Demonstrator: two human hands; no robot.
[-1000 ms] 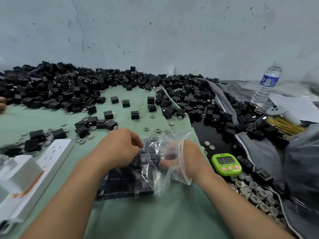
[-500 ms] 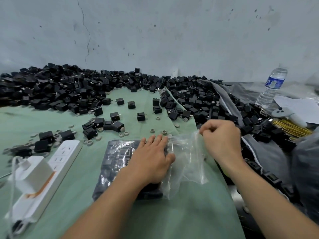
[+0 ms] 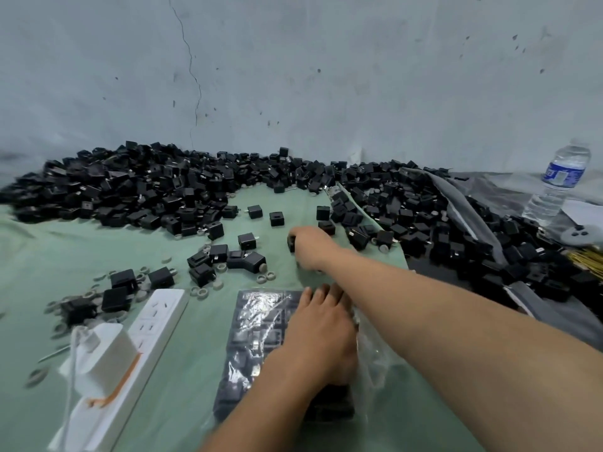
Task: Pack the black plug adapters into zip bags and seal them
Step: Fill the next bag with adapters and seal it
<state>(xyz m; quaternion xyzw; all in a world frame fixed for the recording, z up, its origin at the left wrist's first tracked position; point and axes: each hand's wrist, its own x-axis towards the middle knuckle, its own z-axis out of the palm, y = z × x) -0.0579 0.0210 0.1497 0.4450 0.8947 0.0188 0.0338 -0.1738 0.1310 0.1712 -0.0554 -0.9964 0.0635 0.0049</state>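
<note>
Two hands work apart: the left hand [image 3: 318, 334] presses flat on the part-filled zip bag [image 3: 257, 321], likely steadying its rows, while the right hand [image 3: 310, 247] reaches ahead, gripping a loose black plug adapter [image 3: 290, 243] on the tabletop [image 3: 98, 249].

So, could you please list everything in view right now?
Cloth: one, green, underneath.
Adapter pile: many, black, along the wall.
Loose adapters: several, black, on the cloth.
Zip bag: one, clear, filled, near centre.
Rings: many, grey, scattered on the cloth.
Power strip: one, white, left.
Charger: one, white, on the power strip.
Water bottle: one, clear, far right.
Left hand: flat on the zip bag.
Right hand: grips one loose adapter beyond the bag.
</note>
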